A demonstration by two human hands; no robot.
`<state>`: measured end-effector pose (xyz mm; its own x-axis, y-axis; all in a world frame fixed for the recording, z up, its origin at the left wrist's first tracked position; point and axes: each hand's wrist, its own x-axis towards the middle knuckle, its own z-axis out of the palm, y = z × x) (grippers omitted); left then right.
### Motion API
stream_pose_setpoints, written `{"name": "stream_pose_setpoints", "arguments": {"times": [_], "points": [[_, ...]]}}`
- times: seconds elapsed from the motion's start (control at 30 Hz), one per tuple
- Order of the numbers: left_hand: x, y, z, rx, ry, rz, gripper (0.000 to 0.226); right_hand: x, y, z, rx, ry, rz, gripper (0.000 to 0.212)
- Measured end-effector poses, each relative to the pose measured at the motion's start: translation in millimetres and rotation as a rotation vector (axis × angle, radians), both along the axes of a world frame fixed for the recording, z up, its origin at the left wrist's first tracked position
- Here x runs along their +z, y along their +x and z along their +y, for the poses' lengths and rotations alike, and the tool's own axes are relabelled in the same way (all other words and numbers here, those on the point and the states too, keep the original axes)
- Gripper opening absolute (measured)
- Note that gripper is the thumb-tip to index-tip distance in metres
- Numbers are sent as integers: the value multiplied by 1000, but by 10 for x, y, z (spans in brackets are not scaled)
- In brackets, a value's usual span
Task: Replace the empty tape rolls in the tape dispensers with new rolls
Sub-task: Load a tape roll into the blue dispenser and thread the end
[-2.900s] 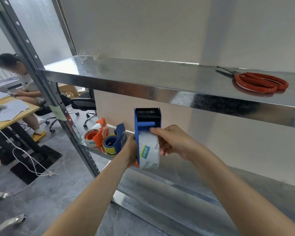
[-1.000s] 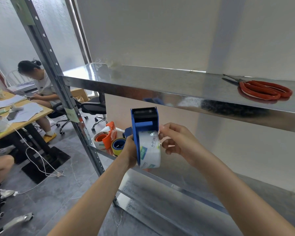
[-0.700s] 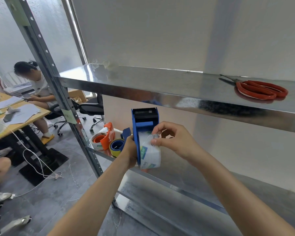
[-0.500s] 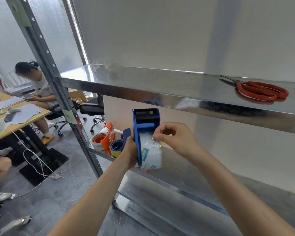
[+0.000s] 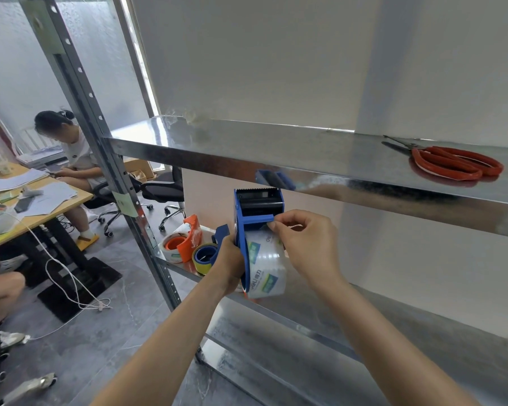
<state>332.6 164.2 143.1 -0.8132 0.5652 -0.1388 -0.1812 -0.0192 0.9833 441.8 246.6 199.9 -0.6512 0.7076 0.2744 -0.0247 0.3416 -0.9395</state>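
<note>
Below the upper steel shelf (image 5: 276,148), my left hand (image 5: 229,260) is gripping the blue plastic tape dispenser (image 5: 258,212) carrying a light clear tape roll (image 5: 266,266). My right hand (image 5: 305,241) is pinching its thin, sticky, easily creased free end, probably best held by the edges.

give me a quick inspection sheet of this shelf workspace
surface: metal shelf, two levels, shiny.
job's things: blue dispenser held upright, clear tape roll mounted in it; orange dispenser and a blue one with a yellow roll on the lower level.
clutter: red scissors on the upper level.
hands: left hand grips the blue dispenser; right hand pinches tape at the roll's top.
cables: white cable on the floor.
surroundings: seated person at a desk with papers.
</note>
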Motion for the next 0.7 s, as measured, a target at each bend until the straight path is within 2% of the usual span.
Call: {"name": "stream_pose_setpoints", "arguments": {"times": [0.1, 0.27, 0.33, 0.43, 0.53, 0.6, 0.63, 0.7], "points": [[-22, -25, -50, 14, -1, -38, 38, 7, 3, 19, 71, 25, -55, 12], [-36, 33, -137, 16, -43, -8, 34, -71, -8, -67, 2, 463, -70, 8], [-8, 58, -187, 26, -62, -15, 36, -110, -31, -98, -35, 543, -54, 6], [25, 52, -254, 36, -88, 2, 35, -134, -68, -124, -48, 554, -33, 5], [109, 92, -318, 26, -59, 9, 33, -103, -101, -178, -16, 431, -10, 7], [124, 86, -352, 25, -33, -17, 55, -90, -122, -224, 8, 375, -14, 7], [100, 57, -359, 23, -23, -22, 59, -86, -129, -245, 18, 369, -18, 7], [53, -1, -393, 19, -34, -18, 46, -90, -143, -273, 22, 412, -11, 6]]}}
